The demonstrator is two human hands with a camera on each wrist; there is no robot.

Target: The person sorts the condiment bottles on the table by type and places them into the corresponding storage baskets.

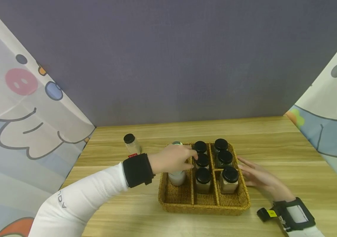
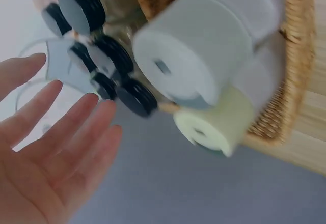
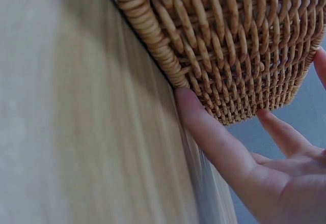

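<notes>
A wicker basket [image 1: 204, 209] with compartments holds several black-lidded jars [image 1: 203, 176] in its middle and right sections. Over its left section is my left hand [image 1: 174, 158], fingers spread toward the jars' lids. Beneath that hand stands a white bottle [image 1: 177, 178], partly hidden. The left wrist view shows the palm empty, beside a wide white cap [image 2: 193, 46] and a smaller pale-yellow cap [image 2: 219, 122]. My right hand [image 1: 260, 179] touches the basket's right outer side. In the right wrist view, fingertips and thumb rest against the woven wall [image 3: 239, 46], near the tabletop.
A single black-lidded jar [image 1: 132, 145] with a red label stands on the wooden table [image 1: 121, 214], left of the basket. A grey panel [image 1: 168, 65] rises behind the table. Cartoon-printed sheets [image 1: 17, 108] hang at both sides.
</notes>
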